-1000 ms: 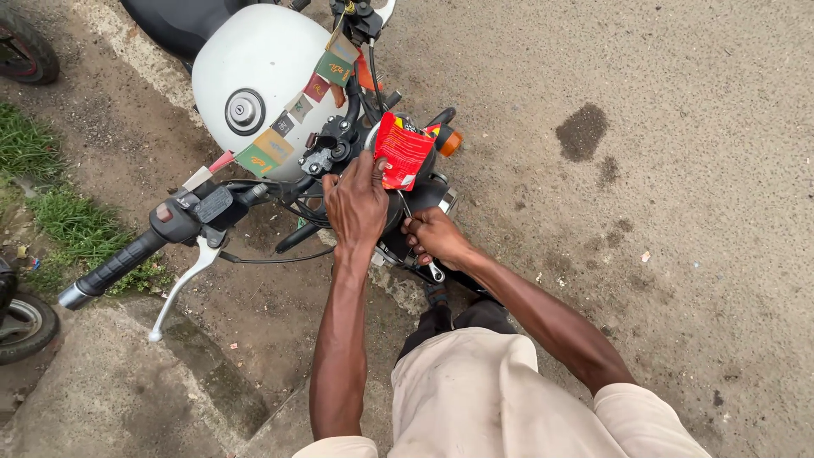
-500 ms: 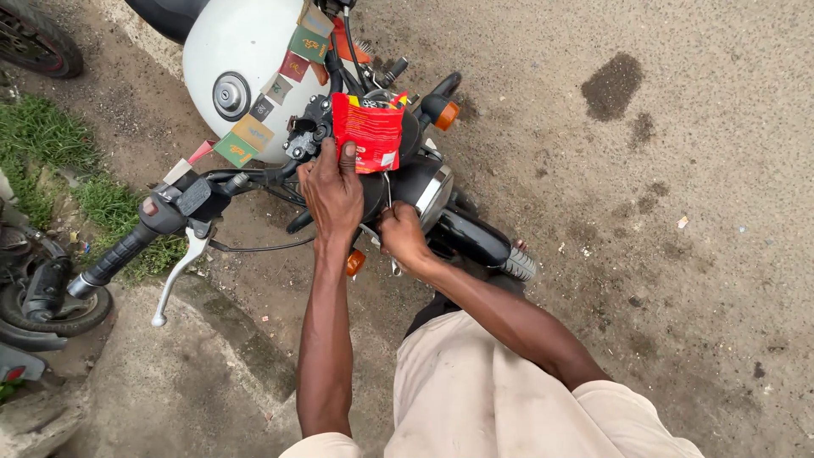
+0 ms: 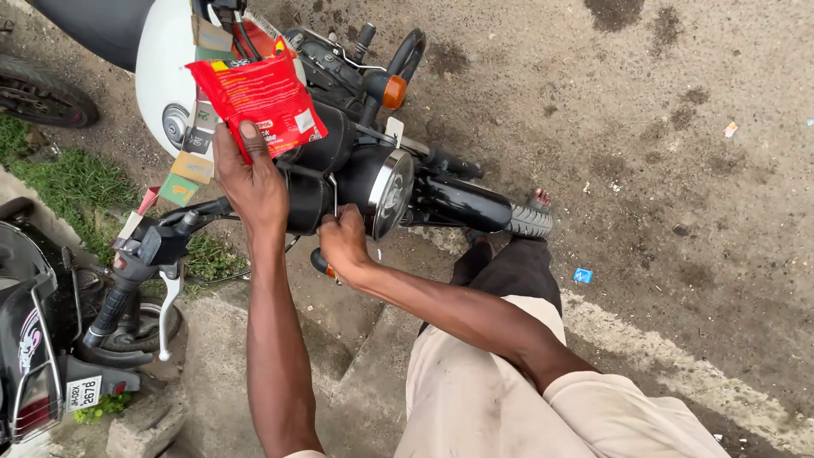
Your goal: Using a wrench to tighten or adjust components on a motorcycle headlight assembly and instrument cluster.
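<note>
My left hand (image 3: 251, 183) grips the lower edge of a red printed packet (image 3: 259, 96) and holds it up over the black motorcycle's instrument area. My right hand (image 3: 343, 241) is closed around a tool with an orange and black handle (image 3: 320, 265). It sits just below and left of the round chrome-rimmed headlight (image 3: 389, 192) and touches the headlight housing. The tool's tip is hidden behind my fingers.
A white helmet (image 3: 161, 64) with stickers hangs on the handlebar at upper left. The left grip and lever (image 3: 127, 293) jut toward me. An orange indicator (image 3: 393, 91) and the front tyre (image 3: 530, 222) lie to the right. Another parked two-wheeler (image 3: 34, 356) stands at lower left.
My left hand has taken hold of the red packet and raised it. The view has dropped closer to the headlight, while my right hand stays beside it.
</note>
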